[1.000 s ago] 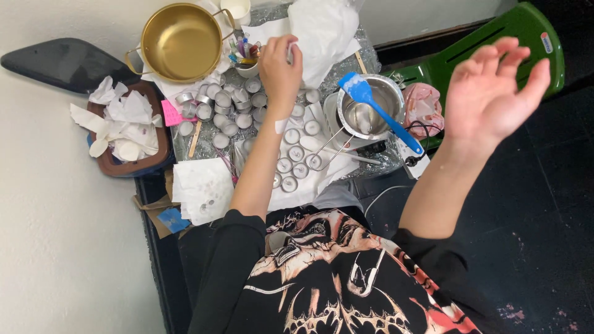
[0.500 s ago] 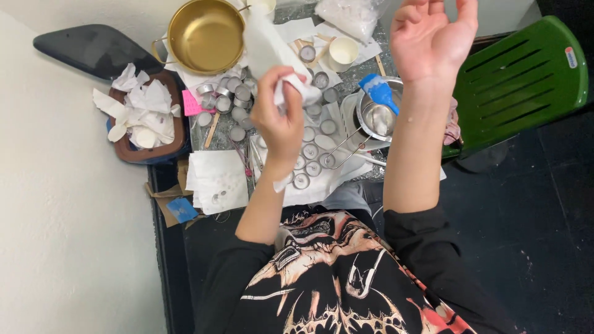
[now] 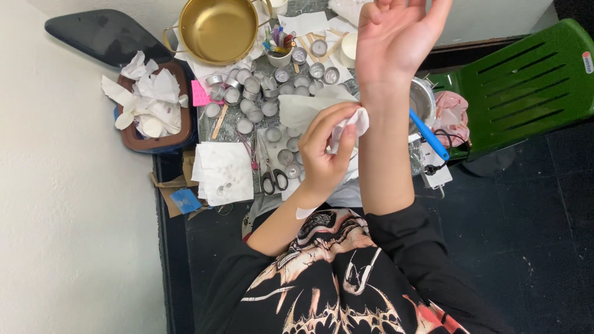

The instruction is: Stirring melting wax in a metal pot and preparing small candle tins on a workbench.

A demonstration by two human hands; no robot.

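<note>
My left hand pinches a crumpled white tissue and presses it against the wrist of my right arm. My right hand is raised high with its fingers apart and holds nothing. Below both hands lies a small table crowded with several small round metal cups. A pair of black-handled scissors lies just left of my left hand.
A gold pot stands at the table's far side. A brown bin full of white tissues sits to the left, a paper towel near it. A blue spatula rests by a metal pot. A green chair stands right.
My left hand has come back from the table with the tissue and now touches my right wrist. My right arm has swung left, in over the table.
</note>
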